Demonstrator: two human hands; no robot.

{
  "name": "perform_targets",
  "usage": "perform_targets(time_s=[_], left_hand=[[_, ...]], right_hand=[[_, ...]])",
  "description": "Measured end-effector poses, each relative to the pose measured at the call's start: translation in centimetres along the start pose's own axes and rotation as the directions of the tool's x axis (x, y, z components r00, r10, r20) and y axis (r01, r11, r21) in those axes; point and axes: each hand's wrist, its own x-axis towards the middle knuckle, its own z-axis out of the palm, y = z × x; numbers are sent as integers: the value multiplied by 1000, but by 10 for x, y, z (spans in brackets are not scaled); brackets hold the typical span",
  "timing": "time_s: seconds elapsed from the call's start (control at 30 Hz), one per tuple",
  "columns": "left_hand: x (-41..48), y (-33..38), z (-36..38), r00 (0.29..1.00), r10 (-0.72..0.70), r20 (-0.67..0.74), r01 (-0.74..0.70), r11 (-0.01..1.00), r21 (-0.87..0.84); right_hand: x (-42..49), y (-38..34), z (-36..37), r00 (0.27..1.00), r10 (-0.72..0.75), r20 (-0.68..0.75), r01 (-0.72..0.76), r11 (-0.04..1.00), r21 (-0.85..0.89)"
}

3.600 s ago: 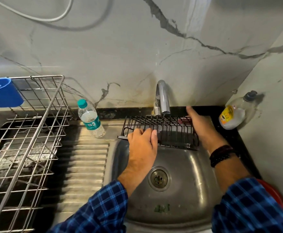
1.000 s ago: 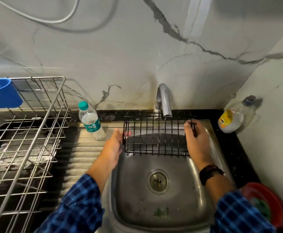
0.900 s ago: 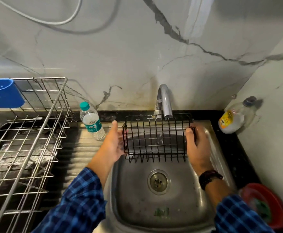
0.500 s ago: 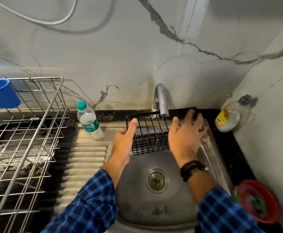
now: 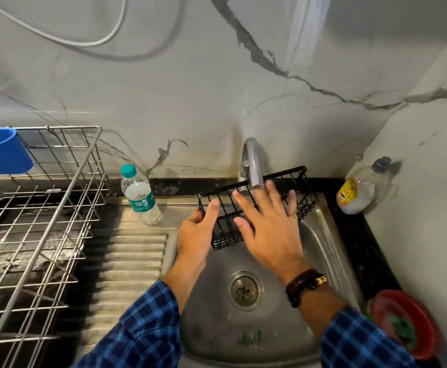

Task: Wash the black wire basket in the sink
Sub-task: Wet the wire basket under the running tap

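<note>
The black wire basket (image 5: 300,191) hangs tilted over the back of the steel sink (image 5: 331,251), just under the chrome tap (image 5: 252,166). My left hand (image 5: 197,236) grips its left end. My right hand (image 5: 267,224) lies flat with spread fingers across the basket's front face, covering most of its middle. The basket's right end rises toward the wall. I cannot tell whether water runs from the tap.
A plastic water bottle (image 5: 140,196) stands on the ribbed drainboard (image 5: 126,264) left of the sink. A large steel dish rack (image 5: 39,208) with a blue holder (image 5: 3,151) fills the left. A soap bottle (image 5: 359,187) and a red bowl (image 5: 405,328) sit on the right counter.
The basket has been turned and tilted under the tap. My right hand left the basket's right end and now spreads flat over its front, sliding left. My left hand keeps the left end.
</note>
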Motion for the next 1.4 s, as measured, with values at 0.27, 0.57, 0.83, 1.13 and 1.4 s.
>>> perform_targets(time_s=[0.27, 0.57, 0.83, 1.13, 1.4], left_hand=[[1, -1, -25, 963, 269, 27, -267, 932, 246], [-6, 28, -47, 896, 65, 439, -166, 966, 196], [4, 11, -31, 980, -198, -37, 199, 979, 38], [6, -8, -17, 998, -60, -12, 60, 998, 24], [4, -17, -4, 996, -48, -80, 46, 998, -38]], right_hand=[[26, 66, -22, 718, 567, 403, -572, 151, 806], [24, 78, -5, 693, 516, 504, -487, -180, 854], [-10, 63, 2, 796, 514, 319, -395, 43, 917], [15, 37, -16, 732, 679, 59, -649, 669, 362], [20, -21, 13, 952, 186, 243, -231, 958, 170]])
